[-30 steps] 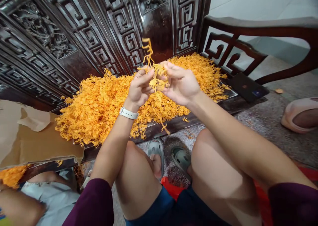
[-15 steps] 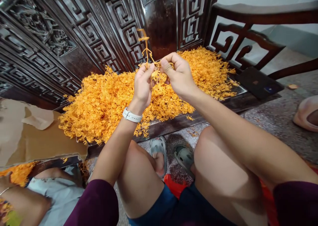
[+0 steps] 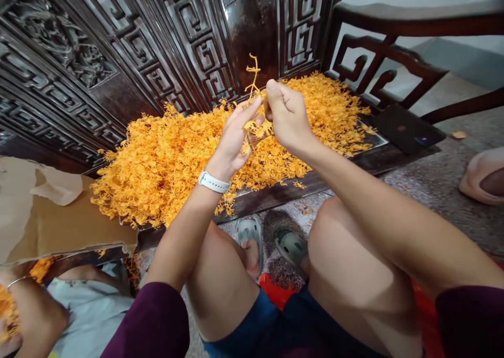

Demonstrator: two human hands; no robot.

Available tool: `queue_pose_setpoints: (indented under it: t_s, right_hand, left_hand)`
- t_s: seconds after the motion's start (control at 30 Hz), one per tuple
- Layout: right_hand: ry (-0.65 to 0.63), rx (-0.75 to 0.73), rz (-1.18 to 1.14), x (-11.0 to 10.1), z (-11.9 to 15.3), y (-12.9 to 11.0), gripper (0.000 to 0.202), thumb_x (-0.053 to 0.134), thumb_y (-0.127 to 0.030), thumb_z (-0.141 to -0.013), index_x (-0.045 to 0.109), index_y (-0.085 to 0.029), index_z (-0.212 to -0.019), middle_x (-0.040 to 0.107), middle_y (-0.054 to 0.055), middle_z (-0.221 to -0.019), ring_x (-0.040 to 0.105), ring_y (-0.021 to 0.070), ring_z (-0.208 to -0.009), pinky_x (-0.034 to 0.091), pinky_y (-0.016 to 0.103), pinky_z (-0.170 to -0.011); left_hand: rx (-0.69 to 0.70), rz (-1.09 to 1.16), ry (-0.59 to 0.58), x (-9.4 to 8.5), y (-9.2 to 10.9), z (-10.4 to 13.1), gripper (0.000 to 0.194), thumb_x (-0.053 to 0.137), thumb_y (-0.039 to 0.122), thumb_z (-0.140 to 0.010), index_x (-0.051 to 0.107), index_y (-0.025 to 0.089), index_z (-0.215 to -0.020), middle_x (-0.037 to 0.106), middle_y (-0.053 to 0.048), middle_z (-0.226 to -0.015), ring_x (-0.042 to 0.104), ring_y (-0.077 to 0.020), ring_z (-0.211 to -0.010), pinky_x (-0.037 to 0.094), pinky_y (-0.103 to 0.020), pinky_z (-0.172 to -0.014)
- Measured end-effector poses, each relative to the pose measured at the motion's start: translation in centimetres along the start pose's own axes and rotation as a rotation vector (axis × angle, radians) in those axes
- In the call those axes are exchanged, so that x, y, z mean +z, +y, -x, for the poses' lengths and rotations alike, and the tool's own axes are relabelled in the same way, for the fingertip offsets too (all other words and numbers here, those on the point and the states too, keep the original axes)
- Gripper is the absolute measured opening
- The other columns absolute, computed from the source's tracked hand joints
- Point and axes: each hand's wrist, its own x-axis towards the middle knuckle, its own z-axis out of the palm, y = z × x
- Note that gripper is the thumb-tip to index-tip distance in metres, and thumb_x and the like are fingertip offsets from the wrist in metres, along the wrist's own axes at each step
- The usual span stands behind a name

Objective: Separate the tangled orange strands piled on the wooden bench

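A large heap of small orange branched plastic pieces (image 3: 157, 164) covers the seat of a dark carved wooden bench. Above it, my left hand (image 3: 233, 135), with a white watch band at the wrist, pinches a branched orange plastic sprig (image 3: 254, 74) that sticks upward past the fingertips. More orange pieces lie in that palm. My right hand (image 3: 289, 114) meets the left one, thumb and curled fingers closed on part of the same orange plastic. The exact point it grips is hidden behind the fingers.
Torn brown cardboard (image 3: 71, 227) lies at the bench's left end. A dark phone-like slab (image 3: 407, 129) rests near the right armrest (image 3: 394, 38). At lower left sits another person, whose hand (image 3: 11, 321) is by more orange pieces. A foot (image 3: 482, 177) shows at the right edge.
Both my hands have shifted slightly right, and the upright sprig has swung right with them. The left fingers have straightened somewhat. At lower left, the other person's arm has moved.
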Motion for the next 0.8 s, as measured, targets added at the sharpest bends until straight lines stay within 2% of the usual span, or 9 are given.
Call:
queue_pose_setpoints:
  t_s: [0.1,0.2,0.3,0.37,0.43,0.53,0.6,0.7,0.8]
  right_hand:
    - [-0.038,0.092,-0.081,-0.4,0.3,-0.8,0.070,0.051,-0.089,-0.094,0.036,-0.025,-0.071,0.035,-0.003,-0.062,0.045,0.0121,-0.057,0.042,0.026,-0.050]
    - [-0.157,0.250,-0.255,-0.9,0.6,-1.8,0.068,0.059,-0.085,-0.094,0.035,-0.025,-0.070,0.028,-0.007,-0.057,0.028,0.0091,-0.047,0.029,0.025,-0.041]
    - [-0.309,0.407,-0.444,-1.4,0.7,-2.4,0.069,0.067,-0.079,-0.094,0.032,-0.025,-0.068,0.021,-0.010,-0.052,0.012,0.0064,-0.044,0.017,0.024,-0.036]
    - [-0.371,0.469,-0.549,-1.6,0.6,-2.7,0.070,0.070,-0.074,-0.095,0.028,-0.025,-0.067,0.018,-0.012,-0.051,0.008,0.0054,-0.043,0.014,0.022,-0.034]
    - [-0.380,0.499,-0.632,-1.9,0.4,-3.3,0.069,0.069,-0.071,-0.097,0.026,-0.025,-0.068,0.017,-0.012,-0.051,0.007,0.0054,-0.043,0.014,0.021,-0.034]
    - [-0.328,0.502,-0.677,-2.7,0.3,-4.9,0.066,0.063,-0.066,-0.104,0.025,-0.025,-0.069,0.017,-0.010,-0.051,0.008,0.0066,-0.043,0.014,0.020,-0.034]
    - [-0.336,0.494,-0.658,-3.1,0.3,-6.0,0.063,0.057,-0.063,-0.107,0.028,-0.024,-0.068,0.017,-0.010,-0.051,0.007,0.0072,-0.044,0.014,0.020,-0.035]
    - [-0.369,0.474,-0.654,-3.6,-0.2,-6.5,0.057,0.052,-0.061,-0.109,0.039,-0.022,-0.069,0.021,-0.009,-0.051,0.009,0.0075,-0.044,0.016,0.019,-0.038]
    - [-0.332,0.509,-0.610,-3.7,-1.2,-5.3,0.052,0.058,-0.063,-0.105,0.045,-0.025,-0.073,0.027,-0.009,-0.050,0.020,0.0094,-0.042,0.021,0.021,-0.038]
  left_hand:
    - [0.051,-0.060,0.025,-0.2,-0.4,-0.2,0.021,0.079,0.035,-0.101,0.064,0.021,-0.097,0.051,0.004,-0.073,0.043,-0.0042,-0.055,0.040,-0.017,-0.051]
    - [0.064,-0.152,-0.035,-1.1,-0.7,-0.8,0.033,0.081,0.045,-0.099,0.063,0.020,-0.086,0.046,0.004,-0.069,0.046,-0.0057,-0.057,0.046,-0.020,-0.057]
    - [0.030,-0.221,-0.100,-2.0,-1.0,-1.4,0.044,0.070,0.060,-0.101,0.062,0.021,-0.083,0.044,0.003,-0.065,0.048,-0.0103,-0.056,0.047,-0.026,-0.056]
    - [0.057,-0.233,-0.112,-2.4,-1.2,-1.5,0.045,0.060,0.064,-0.105,0.061,0.023,-0.085,0.041,0.002,-0.064,0.047,-0.0124,-0.054,0.045,-0.028,-0.053]
    - [0.137,-0.194,-0.123,-2.4,-1.1,-1.3,0.041,0.054,0.057,-0.108,0.056,0.024,-0.083,0.033,0.003,-0.064,0.041,-0.0133,-0.054,0.040,-0.029,-0.052]
    - [0.287,-0.100,-0.153,-1.8,-0.6,-0.7,0.036,0.051,0.046,-0.109,0.046,0.025,-0.080,0.019,0.003,-0.068,0.032,-0.0149,-0.056,0.037,-0.029,-0.055]
    - [0.305,-0.057,-0.178,-1.3,-0.1,-0.6,0.032,0.055,0.045,-0.109,0.048,0.026,-0.083,0.016,0.003,-0.070,0.027,-0.0143,-0.057,0.034,-0.028,-0.057]
    - [0.263,-0.144,-0.114,-1.2,-0.1,-1.2,0.032,0.060,0.053,-0.108,0.056,0.025,-0.091,0.023,0.005,-0.070,0.024,-0.0121,-0.056,0.031,-0.028,-0.057]
    - [0.406,-0.444,0.038,-2.2,-0.8,-2.1,0.032,0.065,0.053,-0.105,0.061,0.025,-0.091,0.041,0.002,-0.073,0.039,-0.0134,-0.062,0.037,-0.029,-0.063]
